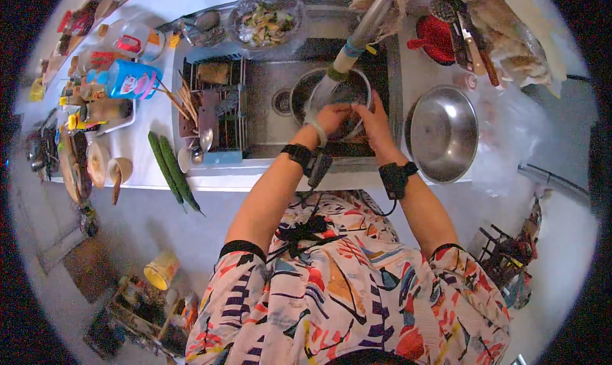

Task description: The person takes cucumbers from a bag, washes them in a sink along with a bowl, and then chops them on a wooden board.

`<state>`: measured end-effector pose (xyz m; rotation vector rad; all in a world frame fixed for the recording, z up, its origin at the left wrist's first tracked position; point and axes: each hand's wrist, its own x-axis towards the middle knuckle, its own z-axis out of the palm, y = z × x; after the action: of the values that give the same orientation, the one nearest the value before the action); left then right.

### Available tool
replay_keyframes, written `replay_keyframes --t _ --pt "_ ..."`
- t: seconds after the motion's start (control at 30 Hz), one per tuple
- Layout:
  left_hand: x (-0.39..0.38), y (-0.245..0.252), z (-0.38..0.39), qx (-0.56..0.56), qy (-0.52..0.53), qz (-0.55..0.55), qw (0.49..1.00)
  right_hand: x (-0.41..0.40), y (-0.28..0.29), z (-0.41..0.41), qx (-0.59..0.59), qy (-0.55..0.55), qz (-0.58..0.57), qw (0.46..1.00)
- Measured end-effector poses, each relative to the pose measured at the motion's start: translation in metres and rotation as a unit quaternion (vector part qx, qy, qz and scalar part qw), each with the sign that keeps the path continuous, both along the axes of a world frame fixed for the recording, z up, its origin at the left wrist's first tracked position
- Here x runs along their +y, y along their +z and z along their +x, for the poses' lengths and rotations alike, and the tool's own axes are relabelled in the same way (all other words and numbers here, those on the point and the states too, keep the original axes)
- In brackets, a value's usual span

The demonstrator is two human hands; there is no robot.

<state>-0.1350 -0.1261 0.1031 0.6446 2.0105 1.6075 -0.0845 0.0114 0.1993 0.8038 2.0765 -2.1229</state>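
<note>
Both of my hands are at a round metal bowl (297, 90) in the sink (267, 90), under the faucet (345, 59). A pale, blurred streak below the spout looks like running water. My left hand (331, 118) reaches over the near side of the bowl, its fingertips pointing inward. My right hand (376, 126) straddles the bowl's right rim, with the thumb inside and the fingers along the outer side. The fingertips of the two hands nearly meet. What lies in the bowl beneath them is blurred and partly hidden.
A large steel basin (442, 130) stands right of the sink. Behind the sink sits a bowl of cut vegetables (267, 24). Left are a dish rack (236, 102) with chopsticks (186, 102), two long green cucumbers (173, 171), and several bottles including a blue one (129, 79). A red colander (435, 40) lies back right.
</note>
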Motion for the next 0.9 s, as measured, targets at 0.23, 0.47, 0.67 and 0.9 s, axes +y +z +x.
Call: replay_keyframes --t 0.23,0.47,0.67,0.9 --pt "-0.013 -0.020 -0.015 -0.576 0.225 0.353 0.702 -0.024 0.082 0.001 -0.026 0.111 0.516 0.849" --pt "-0.046 -0.005 -0.032 -0.618 0.157 0.412 0.651 -0.029 0.092 0.017 -0.028 0.106 0.607 0.787" --pt "-0.045 0.028 -0.032 -0.578 0.239 0.352 0.697 -0.019 0.096 0.026 0.066 0.070 0.582 0.807" --pt "-0.037 0.002 -0.039 -0.562 0.188 0.420 0.688 -0.002 0.104 0.037 0.125 0.005 0.406 0.905"
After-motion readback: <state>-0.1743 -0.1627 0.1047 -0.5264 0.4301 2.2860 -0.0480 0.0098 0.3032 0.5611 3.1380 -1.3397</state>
